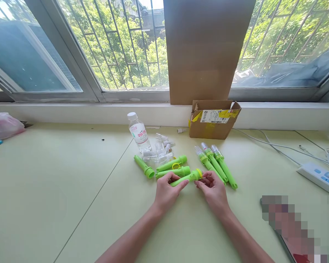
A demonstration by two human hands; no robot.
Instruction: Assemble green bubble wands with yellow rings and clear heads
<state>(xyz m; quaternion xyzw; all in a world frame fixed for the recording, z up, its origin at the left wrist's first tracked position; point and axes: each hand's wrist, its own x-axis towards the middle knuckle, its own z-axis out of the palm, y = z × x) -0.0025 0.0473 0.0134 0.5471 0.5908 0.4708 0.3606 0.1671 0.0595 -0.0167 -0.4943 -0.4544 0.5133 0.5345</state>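
Green tube gripped by left hand; right hand pinches its yellow-ringed end. Loose green tubes, water bottle behind; cardboard box open, contents unseen.

Green tube with yellow ring, held tilted just above table.

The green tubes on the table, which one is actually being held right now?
The green tube gripped by the left hand, its yellow-ringed end at the right hand. The other green tubes lie untouched on the table behind it.
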